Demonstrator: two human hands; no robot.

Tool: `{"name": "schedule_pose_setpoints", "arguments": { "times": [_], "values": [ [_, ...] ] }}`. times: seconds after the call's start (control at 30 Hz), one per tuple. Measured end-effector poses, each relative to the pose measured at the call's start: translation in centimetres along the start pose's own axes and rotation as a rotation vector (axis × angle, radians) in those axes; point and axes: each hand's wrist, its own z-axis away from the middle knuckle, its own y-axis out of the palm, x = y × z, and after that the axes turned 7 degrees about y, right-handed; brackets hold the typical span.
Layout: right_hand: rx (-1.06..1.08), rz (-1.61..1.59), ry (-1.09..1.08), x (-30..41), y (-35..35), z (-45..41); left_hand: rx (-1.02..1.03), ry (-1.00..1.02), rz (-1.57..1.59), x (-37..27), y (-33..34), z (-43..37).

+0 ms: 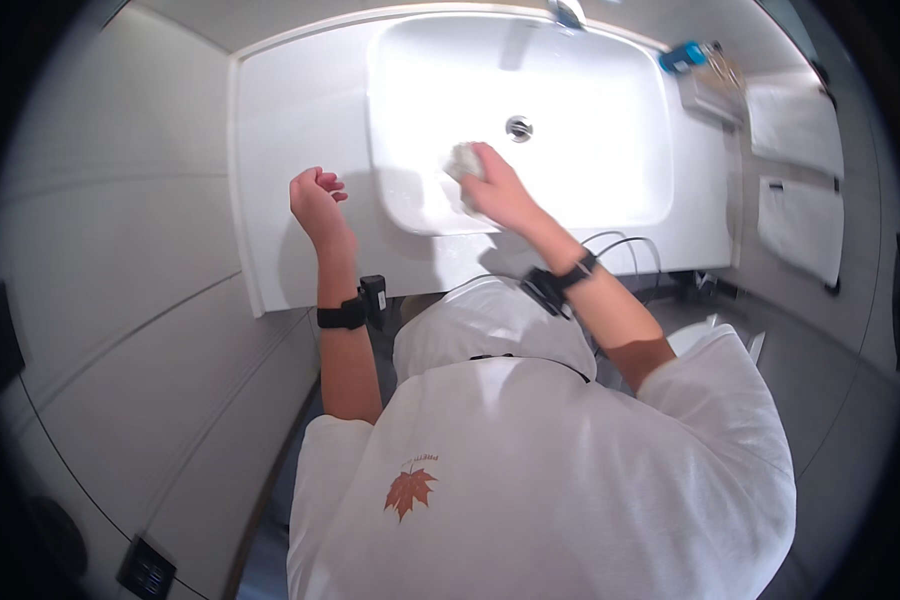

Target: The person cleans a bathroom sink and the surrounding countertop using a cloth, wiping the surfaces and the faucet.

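Observation:
My right hand (499, 191) grips a crumpled, whitish cloth (463, 161) over the front left part of a white washbasin (592, 180). The cloth is blurred, and its lower side is hidden by the hand. Whether it touches the basin I cannot tell. To the left of the basin, my left hand (316, 202) hovers over the white countertop (300, 112) with loosely curled fingers, a little apart, and nothing visible in them. A round metal drain (519, 129) lies in the basin, beyond my right hand.
A chrome faucet (568, 13) stands at the basin's back edge. Beyond its right side are a blue bottle (682, 57) and a pale box (709, 97). White towels (801, 229) hang on the right. Thin black cables (630, 240) loop near my right wrist device (551, 289).

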Motion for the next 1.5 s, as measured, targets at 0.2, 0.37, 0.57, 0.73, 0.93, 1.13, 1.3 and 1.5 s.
{"name": "schedule_pose_setpoints", "arguments": {
  "times": [0.2, 0.37, 0.57, 0.73, 0.93, 1.13, 1.3, 1.5],
  "values": [
    [0.182, 0.462, -0.059, -0.2, 7.4, 2.1, 0.194, 0.291, -0.470, 7.4, 3.2, -2.8],
    [0.108, 0.921, -0.033, -3.7, 1.0, 4.2, 0.202, 0.402, -0.808, 7.0, 3.9, -0.8],
    [-0.189, 1.325, -0.020, -13.4, -21.3, 7.0, 0.166, 0.350, -0.882, 4.3, 4.9, 1.1],
    [0.088, 1.026, -0.090, -11.0, -9.5, 5.0, 0.107, 0.368, -1.006, 4.4, 4.8, 1.1],
    [-0.007, 0.769, -0.092, -3.1, -4.2, 8.0, 0.103, 0.413, -1.089, 6.2, 3.6, 0.0],
    [-0.601, 0.750, -0.471, -12.9, -18.2, 10.4, 0.079, 0.433, -1.124, 6.3, 3.4, -0.3],
    [-0.724, 0.260, -0.255, -14.4, -26.2, 11.4, 0.056, 0.418, -1.136, 6.6, 3.0, -0.4],
    [-0.408, -0.988, 0.471, -15.9, -24.4, 10.7, 0.018, 0.411, -1.202, 6.2, 3.2, -0.3]
  ]
}}
